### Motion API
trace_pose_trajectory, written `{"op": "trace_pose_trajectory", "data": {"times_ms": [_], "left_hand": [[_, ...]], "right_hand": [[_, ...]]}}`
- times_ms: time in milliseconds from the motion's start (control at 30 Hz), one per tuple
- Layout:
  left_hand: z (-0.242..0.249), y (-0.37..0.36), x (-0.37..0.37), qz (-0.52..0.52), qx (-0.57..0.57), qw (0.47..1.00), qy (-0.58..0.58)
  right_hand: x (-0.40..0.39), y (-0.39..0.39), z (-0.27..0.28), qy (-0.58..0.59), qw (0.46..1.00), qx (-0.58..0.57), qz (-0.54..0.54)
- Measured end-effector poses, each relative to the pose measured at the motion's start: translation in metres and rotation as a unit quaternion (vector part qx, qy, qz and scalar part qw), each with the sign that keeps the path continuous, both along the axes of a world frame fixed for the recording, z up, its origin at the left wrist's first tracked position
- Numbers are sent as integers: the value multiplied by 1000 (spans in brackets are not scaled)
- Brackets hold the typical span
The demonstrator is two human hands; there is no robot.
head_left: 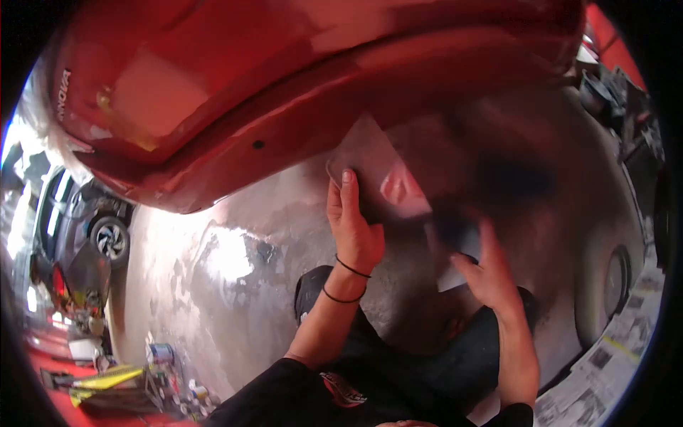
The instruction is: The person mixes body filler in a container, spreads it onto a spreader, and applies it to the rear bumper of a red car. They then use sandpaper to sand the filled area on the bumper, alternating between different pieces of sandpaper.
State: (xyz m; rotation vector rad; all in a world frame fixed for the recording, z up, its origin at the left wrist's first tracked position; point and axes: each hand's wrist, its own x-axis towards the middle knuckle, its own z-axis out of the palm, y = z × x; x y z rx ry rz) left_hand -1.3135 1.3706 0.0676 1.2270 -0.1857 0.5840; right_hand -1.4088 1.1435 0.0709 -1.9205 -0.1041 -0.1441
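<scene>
My left hand (353,220) grips a thin, flat greyish sheet (364,146) by its near edge, thumb on top. A glossy pink-red patch (402,186) shows on the sheet's face. My right hand (491,277), smeared by motion, is closed on a pale flat piece (445,274) with a dark bluish part at its top; I cannot tell what kind of tool it is. Both hands are over my bent knees, below the curved lower edge of a red car body (284,92). Matte pinkish areas (163,92) mark its paint.
Around me is a concrete floor (185,285) with a bright reflection. A dark car (78,220) stands at far left. Cans and clutter (160,352) lie at lower left, newspaper sheets (605,363) at lower right beside a grey panel (605,285). Dark parts (612,99) sit at upper right.
</scene>
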Motion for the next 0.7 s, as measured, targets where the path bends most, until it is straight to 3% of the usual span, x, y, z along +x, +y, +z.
{"op": "trace_pose_trajectory", "data": {"times_ms": [67, 100, 167, 200, 233, 267, 300, 333, 400, 433, 467, 567, 700], "left_hand": [[21, -1, 9, -120, -212, 965, 99], [21, -6, 12, -104, -211, 967, 95], [17, -22, 16, 34, -5, 992, 119], [21, -37, 14, 72, 21, 991, 115], [29, -46, 11, 88, 23, 989, 116], [39, -54, 8, 59, 122, 986, 99], [48, -62, 5, 28, 220, 971, 83], [59, -74, 7, 49, 284, 957, 32], [93, -93, -1, 25, 312, 949, 47], [108, -100, -5, -11, 335, 940, 64], [115, -102, -5, 16, 379, 924, 48], [151, -109, -17, 68, 384, 919, 58], [159, -90, -26, 151, 343, 925, 67]], "right_hand": [[19, -25, -9, -27, 999, 12, -23], [29, -36, -12, -51, 997, 20, -63], [49, -66, -5, -43, 997, 36, -59], [59, -82, -4, -41, 996, 37, -74], [68, -93, -3, -37, 994, 40, -90], [80, -98, 2, -108, 990, -11, -90], [91, -100, 7, -108, 991, -5, -80], [102, -98, 17, -198, 977, -56, -48], [119, -90, 48, -331, 930, -157, 9], [125, -85, 60, -340, 928, -151, 14], [130, -81, 71, -357, 922, -138, 55], [142, -69, 86, -390, 907, -102, 123], [137, -27, 90, -456, 868, -71, 183]]}}
